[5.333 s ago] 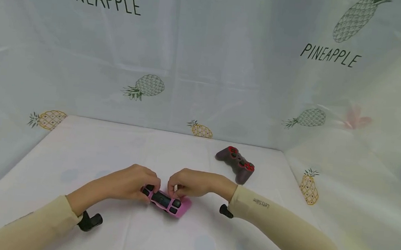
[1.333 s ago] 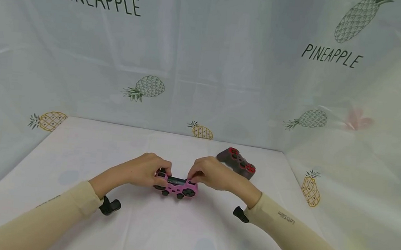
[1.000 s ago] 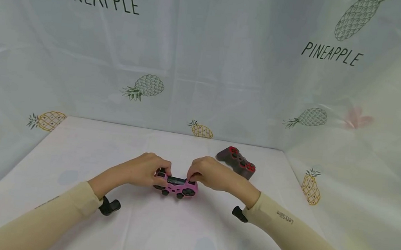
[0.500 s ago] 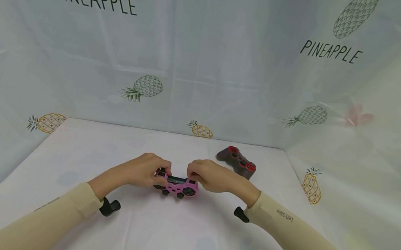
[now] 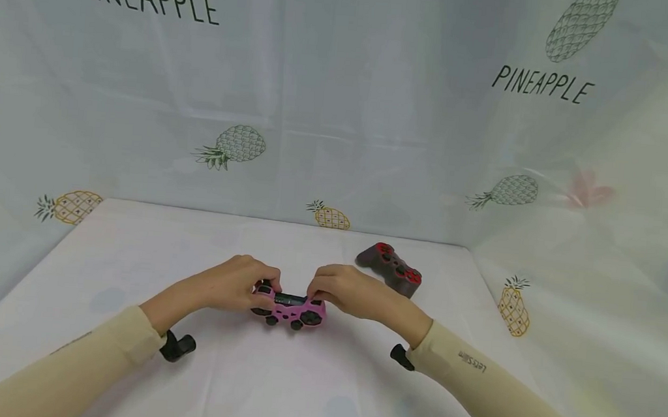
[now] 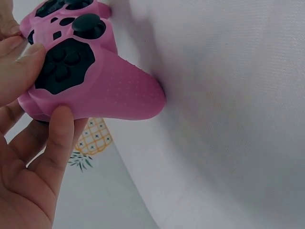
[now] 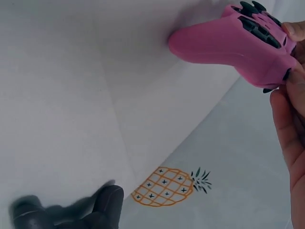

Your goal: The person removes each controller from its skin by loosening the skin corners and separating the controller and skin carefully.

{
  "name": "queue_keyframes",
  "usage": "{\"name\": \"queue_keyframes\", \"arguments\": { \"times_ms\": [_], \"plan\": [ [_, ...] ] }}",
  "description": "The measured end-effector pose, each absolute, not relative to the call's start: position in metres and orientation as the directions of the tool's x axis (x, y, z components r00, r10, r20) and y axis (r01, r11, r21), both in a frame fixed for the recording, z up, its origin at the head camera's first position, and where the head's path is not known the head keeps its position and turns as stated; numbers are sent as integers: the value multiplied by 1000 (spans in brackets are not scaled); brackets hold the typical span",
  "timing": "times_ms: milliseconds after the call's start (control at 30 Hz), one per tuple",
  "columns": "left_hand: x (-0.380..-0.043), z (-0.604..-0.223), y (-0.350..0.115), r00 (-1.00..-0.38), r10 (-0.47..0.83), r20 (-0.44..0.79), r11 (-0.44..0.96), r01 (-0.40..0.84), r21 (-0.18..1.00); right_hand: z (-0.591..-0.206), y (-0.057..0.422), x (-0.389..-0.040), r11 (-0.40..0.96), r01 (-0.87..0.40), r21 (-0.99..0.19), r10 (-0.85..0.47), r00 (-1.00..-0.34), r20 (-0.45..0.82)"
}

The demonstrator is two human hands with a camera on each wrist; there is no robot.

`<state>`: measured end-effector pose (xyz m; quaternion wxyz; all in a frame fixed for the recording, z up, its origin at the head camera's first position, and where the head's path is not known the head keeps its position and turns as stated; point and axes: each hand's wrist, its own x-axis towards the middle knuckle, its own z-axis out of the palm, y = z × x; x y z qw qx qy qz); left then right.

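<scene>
- Over the last few seconds the pink controller [image 5: 289, 311] turns from a slanted lie, nearer the person, to nearly square, its button face and sticks now tilted toward the person.
- In the last second little changes: the controller keeps its pose and the right hand [image 5: 348, 291] shifts only slightly at its upper corner.
- That suggests the work is now a steady, close one at the upper edge, with both hands bearing on the same thing.
- The pink controller is between the two hands, over the middle of the table [image 5: 273, 380], handles pointing down; their ends seem to rest on the cloth.
- The left hand [image 5: 236, 284] grasps its left end, thumb on the face beside the direction pad, fingers at the shoulder and behind; there is no open gap.
- The right hand pinches the right upper corner, fingers bunched close; how hard it presses cannot be told.
- The dark controller [image 5: 389, 267] lies beyond the right hand, apart from the pink one and untouched.
</scene>
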<state>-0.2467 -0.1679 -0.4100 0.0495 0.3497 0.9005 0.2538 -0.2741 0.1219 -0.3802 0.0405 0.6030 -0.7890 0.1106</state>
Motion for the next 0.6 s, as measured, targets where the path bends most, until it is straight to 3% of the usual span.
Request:
{"name": "queue_keyframes", "arguments": {
  "times_ms": [333,600],
  "plan": [
    [-245,-410,-168,-750,656,82,627,602,494,-374,118,-269,234,-971,-47,-955,-239,176],
    [-245,-411,-168,-749,656,89,624,605,495,-373,116,-270,245,-957,-156,-957,-264,117]
  ]
}}
